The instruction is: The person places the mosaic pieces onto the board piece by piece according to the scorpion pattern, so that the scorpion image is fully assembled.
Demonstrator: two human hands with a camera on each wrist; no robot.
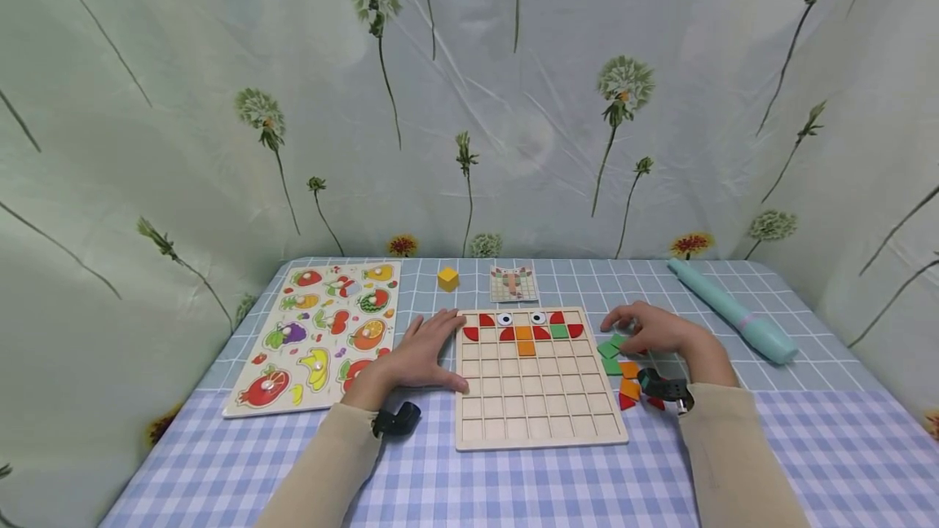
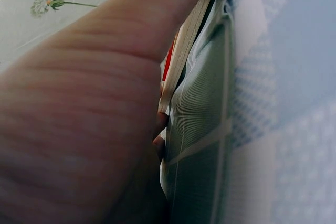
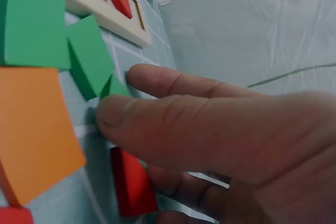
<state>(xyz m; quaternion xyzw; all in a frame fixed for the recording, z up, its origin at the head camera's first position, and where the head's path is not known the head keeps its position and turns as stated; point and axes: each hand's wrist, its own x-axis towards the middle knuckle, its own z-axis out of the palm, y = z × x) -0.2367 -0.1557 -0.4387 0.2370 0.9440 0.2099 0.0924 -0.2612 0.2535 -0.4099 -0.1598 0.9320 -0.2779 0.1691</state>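
A wooden grid board [image 1: 543, 406] lies on the table with red rounded pieces, two eye tiles, orange squares [image 1: 526, 347] and a green square [image 1: 559, 331] in its upper rows. My left hand [image 1: 425, 355] rests spread along its left edge, with the thumb and fingertips at the rim. To the right of the board, my right hand [image 1: 653, 331] is over loose pieces. In the right wrist view, the thumb [image 3: 136, 119] overlaps a small green piece [image 3: 114, 86], with the index finger apart beyond it. A red piece [image 3: 134, 182] lies under the hand.
Loose orange squares [image 1: 629, 389], green pieces [image 1: 611, 366] and red pieces [image 1: 627, 402] lie beside the board. A picture card [image 1: 513, 283] and yellow block [image 1: 447, 279] are behind it. A fruit puzzle [image 1: 293, 357] lies left; a teal tube [image 1: 734, 312] lies right.
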